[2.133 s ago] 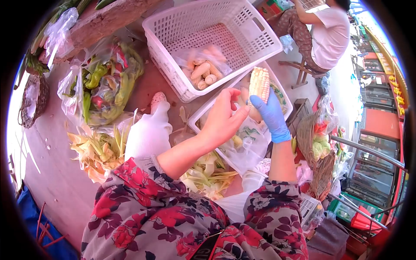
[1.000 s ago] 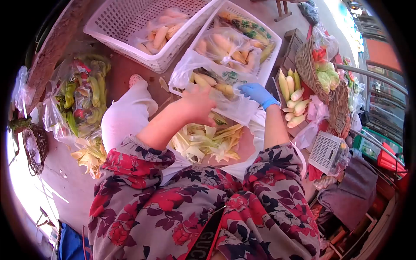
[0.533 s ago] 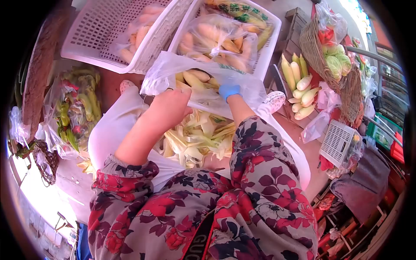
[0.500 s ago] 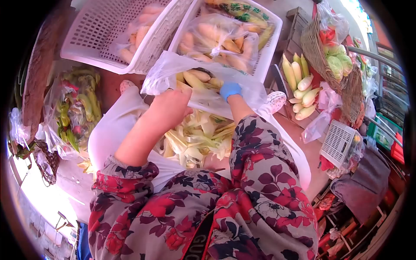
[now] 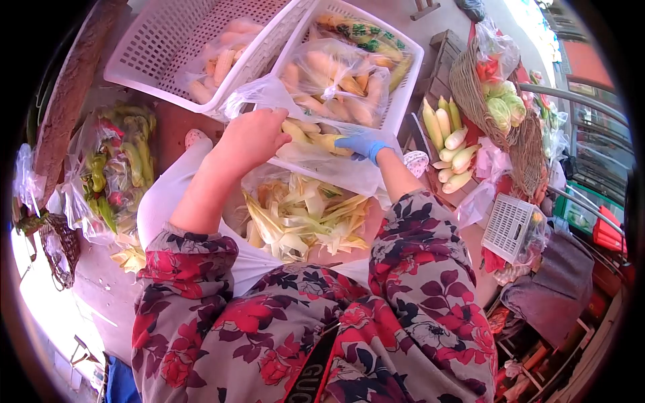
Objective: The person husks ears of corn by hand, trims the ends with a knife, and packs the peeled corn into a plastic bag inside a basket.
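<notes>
My left hand (image 5: 259,134), bare, is closed on the rim of a clear plastic bag (image 5: 326,168), holding it at the left side of its mouth. Pale yellow ears of corn (image 5: 302,141) lie inside. My right hand (image 5: 368,148), in a blue glove, reaches in from the right, its fingers closed on the end of an ear of corn (image 5: 331,143). Under the bag, between my legs, is a loose heap of peeled corn husks (image 5: 306,218).
Ahead stand two white crates: the left crate (image 5: 144,60) and the right crate (image 5: 411,84), both with bagged corn. More corn ears (image 5: 457,151) and a wicker basket (image 5: 470,87) with cabbages are at right. Bagged peppers (image 5: 101,178) lie left; a grey basket (image 5: 507,225) sits right.
My right hand has shifted right, and its gloved fingers now show on the ear. The bag mouth is open wider, with more corn visible. My left hand has moved up and left slightly.
</notes>
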Demonstrator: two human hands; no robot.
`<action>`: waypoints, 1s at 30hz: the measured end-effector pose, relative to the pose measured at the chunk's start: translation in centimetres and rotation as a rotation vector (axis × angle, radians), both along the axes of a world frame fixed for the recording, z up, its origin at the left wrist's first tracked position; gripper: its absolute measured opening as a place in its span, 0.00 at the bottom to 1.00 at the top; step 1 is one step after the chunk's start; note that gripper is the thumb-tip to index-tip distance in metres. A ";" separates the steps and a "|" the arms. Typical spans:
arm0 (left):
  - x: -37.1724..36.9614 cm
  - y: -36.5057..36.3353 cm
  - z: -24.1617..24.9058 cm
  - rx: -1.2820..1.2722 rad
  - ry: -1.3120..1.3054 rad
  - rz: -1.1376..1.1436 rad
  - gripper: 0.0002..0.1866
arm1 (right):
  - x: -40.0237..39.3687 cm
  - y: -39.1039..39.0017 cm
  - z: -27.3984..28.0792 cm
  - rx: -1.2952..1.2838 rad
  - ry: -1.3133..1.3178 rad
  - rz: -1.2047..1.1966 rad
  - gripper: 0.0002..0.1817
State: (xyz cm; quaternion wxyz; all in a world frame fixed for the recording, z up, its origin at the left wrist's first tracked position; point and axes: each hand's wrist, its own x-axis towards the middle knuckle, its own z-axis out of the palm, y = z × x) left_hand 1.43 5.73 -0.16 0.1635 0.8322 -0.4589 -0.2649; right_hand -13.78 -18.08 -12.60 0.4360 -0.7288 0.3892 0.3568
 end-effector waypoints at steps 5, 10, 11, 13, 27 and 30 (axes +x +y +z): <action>-0.1 0.8 1.2 -0.215 0.170 0.110 0.20 | -3.4 -2.9 11.8 0.439 -0.227 -0.191 0.28; -2.3 0.3 2.5 -0.433 0.883 0.130 0.27 | -6.4 1.0 18.8 0.788 -0.527 -0.503 0.30; -3.3 0.2 3.1 -0.567 1.031 0.156 0.29 | -6.5 2.3 19.0 0.876 -0.550 -0.485 0.31; -4.6 -0.6 4.5 -0.819 1.262 0.203 0.24 | -6.0 4.3 18.5 1.059 -0.586 -0.370 0.34; -4.1 -3.8 2.1 -0.788 0.899 0.452 0.11 | 0.9 6.7 17.1 0.128 -1.088 -0.298 0.12; -4.4 -3.9 1.6 -0.737 0.879 0.452 0.11 | 0.8 6.6 16.9 -0.119 -1.162 -0.191 0.12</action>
